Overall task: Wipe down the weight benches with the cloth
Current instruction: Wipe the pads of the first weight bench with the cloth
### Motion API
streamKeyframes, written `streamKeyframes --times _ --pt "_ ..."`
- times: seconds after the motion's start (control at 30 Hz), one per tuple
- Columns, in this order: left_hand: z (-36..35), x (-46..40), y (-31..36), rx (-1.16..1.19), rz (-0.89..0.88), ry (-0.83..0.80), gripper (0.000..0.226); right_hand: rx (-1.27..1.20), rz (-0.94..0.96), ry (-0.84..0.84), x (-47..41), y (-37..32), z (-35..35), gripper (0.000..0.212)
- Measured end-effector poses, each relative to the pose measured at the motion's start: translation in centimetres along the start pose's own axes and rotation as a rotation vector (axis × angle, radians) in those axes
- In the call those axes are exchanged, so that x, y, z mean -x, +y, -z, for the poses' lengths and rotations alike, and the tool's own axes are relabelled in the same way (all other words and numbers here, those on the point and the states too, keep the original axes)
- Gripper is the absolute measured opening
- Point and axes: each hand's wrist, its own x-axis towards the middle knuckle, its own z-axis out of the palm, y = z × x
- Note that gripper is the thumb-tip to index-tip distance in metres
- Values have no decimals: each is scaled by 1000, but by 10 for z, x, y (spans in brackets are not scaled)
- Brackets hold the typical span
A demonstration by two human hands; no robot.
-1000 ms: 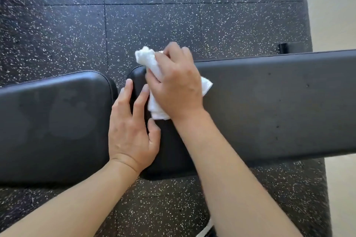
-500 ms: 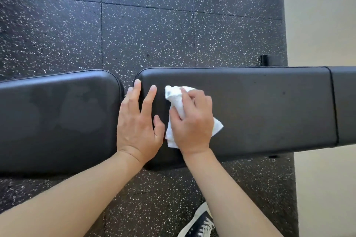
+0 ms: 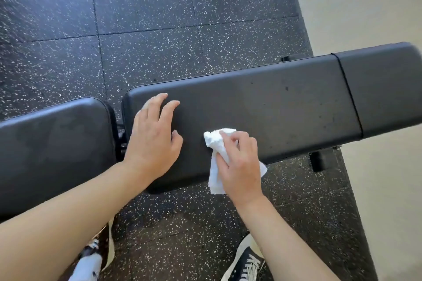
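**On the long pad, the wipe slides along**

On the long bench pad [image 3: 274, 107], the right hand [image 3: 239, 166] grips the white cloth [image 3: 217, 157] and has slid it from the pad's left end toward the middle. The left hand [image 3: 153, 141] stays flat and open. Much pad is left.

No legible text, label, brand mark or number appears on any surface in view. The bench pad [image 3: 274, 107] at 3 o'clock carries only small pale specks, possibly scuffs rather than print. The shoe [image 3: 247, 262] at 5 o'clock shows no readable logo.
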Motion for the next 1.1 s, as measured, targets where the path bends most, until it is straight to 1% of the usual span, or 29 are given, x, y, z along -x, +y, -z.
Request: streamKeyframes --times 0.07,0.13,0.2,0.27,0.33,0.37,0.43,0.5,0.6,0.67,0.73,0.8,0.87,0.93,1.0,1.1 --pt "-14 -21 17 -69 -54 -28 63 -30 30 -62 25 10 6 37" --pt "-30 -38 33 -131 -42 -13 58 -28 64 -87 35 30 16 39" --pt "-48 -42 40 -143 11 56 55 -8 2 -5 32 56 26 40" --pt "-60 -40 38 -134 32 119 56 16 -140 119 21 75 33 36" --pt "-64 -40 36 -135 17 148 57 37 -265 213 9 74 30 32" --pt "-64 -41 36 -136 12 159 57 41 -289 239 6 65 23 33" --pt "-64 -43 37 -138 18 169 58 11 -253 226 0 36 6 36" --pt "-65 -42 39 -133 21 179 59 -21 -162 173 -7 7 -12 38" --pt "-68 -43 37 -119 23 200 61 -37 -123 143 -17 -14 -25 34" --pt "-68 -44 36 -127 19 203 61 -44 -78 114 -16 -3 -17 32" --pt "-68 -43 35 -147 4 199 60 -5 -64 104 -5 26 1 33" --pt "-68 -43 35 -154 0 205 59 17 -135 137 4 65 24 36" --pt "-69 -43 34 -161 0 212 59 21 -181 135 14 90 41 38" --pt "-70 -44 32 -173 0 214 59 1 -173 92 19 85 39 43" --pt "-72 -44 30 -171 -4 210 59 -6 -107 59 13 66 26 46" --pt "-71 -43 31 -165 -4 218 58 38 80 70 -38 47 7 28"
